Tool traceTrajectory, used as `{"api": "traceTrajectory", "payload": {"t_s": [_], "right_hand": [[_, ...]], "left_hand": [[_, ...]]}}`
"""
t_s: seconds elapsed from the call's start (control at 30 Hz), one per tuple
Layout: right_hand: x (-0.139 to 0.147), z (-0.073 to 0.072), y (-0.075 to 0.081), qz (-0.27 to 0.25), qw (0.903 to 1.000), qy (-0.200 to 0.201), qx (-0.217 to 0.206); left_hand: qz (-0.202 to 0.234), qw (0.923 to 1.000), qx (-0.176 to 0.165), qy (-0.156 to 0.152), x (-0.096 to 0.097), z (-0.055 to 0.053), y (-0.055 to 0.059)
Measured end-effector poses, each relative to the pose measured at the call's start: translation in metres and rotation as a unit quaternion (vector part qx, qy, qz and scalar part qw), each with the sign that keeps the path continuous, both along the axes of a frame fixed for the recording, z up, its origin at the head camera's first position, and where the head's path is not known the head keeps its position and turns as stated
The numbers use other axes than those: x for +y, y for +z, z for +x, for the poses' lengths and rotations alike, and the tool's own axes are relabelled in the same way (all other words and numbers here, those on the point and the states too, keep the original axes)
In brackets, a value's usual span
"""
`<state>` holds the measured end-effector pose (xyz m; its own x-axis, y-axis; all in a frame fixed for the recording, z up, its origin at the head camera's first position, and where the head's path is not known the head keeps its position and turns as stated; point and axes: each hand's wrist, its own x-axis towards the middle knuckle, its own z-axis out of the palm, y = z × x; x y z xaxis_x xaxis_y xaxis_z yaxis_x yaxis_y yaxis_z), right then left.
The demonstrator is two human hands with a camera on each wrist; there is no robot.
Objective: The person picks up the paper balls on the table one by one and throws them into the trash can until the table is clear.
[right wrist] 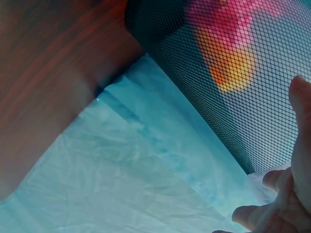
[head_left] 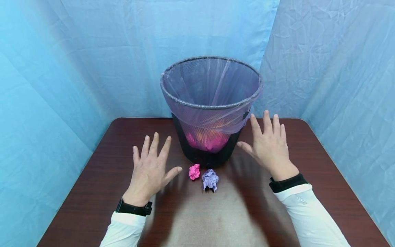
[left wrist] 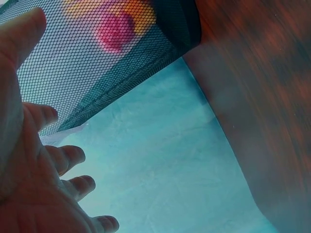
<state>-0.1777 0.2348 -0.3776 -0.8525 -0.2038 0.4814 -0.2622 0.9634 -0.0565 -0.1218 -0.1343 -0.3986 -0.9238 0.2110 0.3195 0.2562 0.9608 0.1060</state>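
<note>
A black mesh wastebasket point(head_left: 205, 159) lined with a thin purple plastic bag point(head_left: 203, 118) stands at the back middle of the table. Pink and orange crumpled paper point(head_left: 213, 139) shows through its mesh, and through it in both wrist views. In front of its base lie a small pink paper ball point(head_left: 194, 172) and a larger lavender paper ball point(head_left: 210, 180). My left hand point(head_left: 148, 173) is held out to the left of the balls, fingers spread, holding nothing. On the right, my right hand point(head_left: 270, 145) is spread beside the basket, also holding nothing.
The dark reddish-brown table point(head_left: 92, 192) has rounded back corners. Light blue cloth point(head_left: 123, 51) hangs behind it and along both sides. A black band point(head_left: 134, 207) circles the left wrist, and another band point(head_left: 288, 183) circles the right.
</note>
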Motion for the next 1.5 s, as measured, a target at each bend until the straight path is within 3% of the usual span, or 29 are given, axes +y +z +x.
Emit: {"api": "traceTrajectory", "payload": {"t_s": [0.3, 0.77, 1.5], "right_hand": [[-0.002, 0.002, -0.012, -0.004, 0.9995, -0.006, -0.031], [-0.004, 0.005, -0.033, -0.001, 0.9999, -0.003, -0.016], [-0.008, 0.011, -0.058, -0.006, 0.9961, -0.012, -0.088]], "left_hand": [[0.001, 1.0000, -0.009, 0.002, 0.004, 0.000, -0.004], [-0.004, 0.9996, -0.026, 0.005, 0.012, -0.003, -0.012], [-0.015, 0.9982, -0.056, -0.016, 0.029, -0.004, -0.033]]}}
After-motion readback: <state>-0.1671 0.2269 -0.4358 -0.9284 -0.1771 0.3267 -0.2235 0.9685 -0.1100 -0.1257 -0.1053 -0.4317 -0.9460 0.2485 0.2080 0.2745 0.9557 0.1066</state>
